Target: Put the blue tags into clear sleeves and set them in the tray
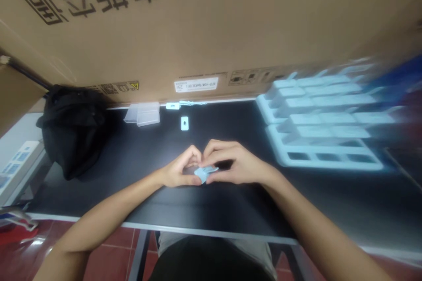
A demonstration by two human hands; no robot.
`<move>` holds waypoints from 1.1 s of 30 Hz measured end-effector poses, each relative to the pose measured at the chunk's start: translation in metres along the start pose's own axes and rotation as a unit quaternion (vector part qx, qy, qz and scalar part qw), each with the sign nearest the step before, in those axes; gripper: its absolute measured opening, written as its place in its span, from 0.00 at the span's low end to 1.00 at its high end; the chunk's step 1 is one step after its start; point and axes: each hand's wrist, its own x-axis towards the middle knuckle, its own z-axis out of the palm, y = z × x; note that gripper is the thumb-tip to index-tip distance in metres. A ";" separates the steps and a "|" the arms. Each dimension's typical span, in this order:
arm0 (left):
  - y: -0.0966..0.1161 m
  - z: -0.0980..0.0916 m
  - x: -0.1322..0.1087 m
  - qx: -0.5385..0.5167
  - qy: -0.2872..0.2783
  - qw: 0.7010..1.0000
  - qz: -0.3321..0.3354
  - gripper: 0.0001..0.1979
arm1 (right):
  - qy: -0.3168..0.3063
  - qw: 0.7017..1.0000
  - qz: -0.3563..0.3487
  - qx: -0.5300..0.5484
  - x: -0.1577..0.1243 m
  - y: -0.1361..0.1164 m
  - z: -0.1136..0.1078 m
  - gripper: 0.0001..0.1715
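Both my hands meet over the middle of the black table, around a small light-blue plastic piece (202, 174). My left hand (181, 169) pinches it from the left, its thumb along the near side. From the right, my right hand (232, 162) closes on the same piece with thumb and fingers. Part of the piece is hidden by the fingers, and its exact kind does not show. Beyond my hands lies a small pale-blue rectangular plate (184, 123) with a dark hole in its middle.
A similar plate (172, 105) and thin strips lie near the cardboard box (211, 39) at the back. Clear plastic cases (147, 114) sit beside a black bag (74, 127) at left. Light-blue racks (329, 160) with several blocks stand at right on the black table (141, 144).
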 end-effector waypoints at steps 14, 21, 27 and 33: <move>-0.011 0.008 0.002 -0.073 0.004 0.997 -0.031 0.32 | -0.010 1.000 -0.009 -0.001 0.001 -0.007 -0.007 0.15; -0.003 0.008 0.005 -0.010 -0.028 0.999 0.024 0.22 | 0.000 0.999 -0.024 -0.033 0.001 -0.007 -0.005 0.14; -0.010 0.008 0.003 0.060 0.009 0.998 0.029 0.32 | -0.011 0.998 -0.037 -0.045 0.003 -0.007 0.000 0.17; -0.009 0.007 0.003 0.096 0.002 0.995 0.026 0.32 | -0.004 0.996 -0.074 -0.046 0.003 -0.007 0.002 0.19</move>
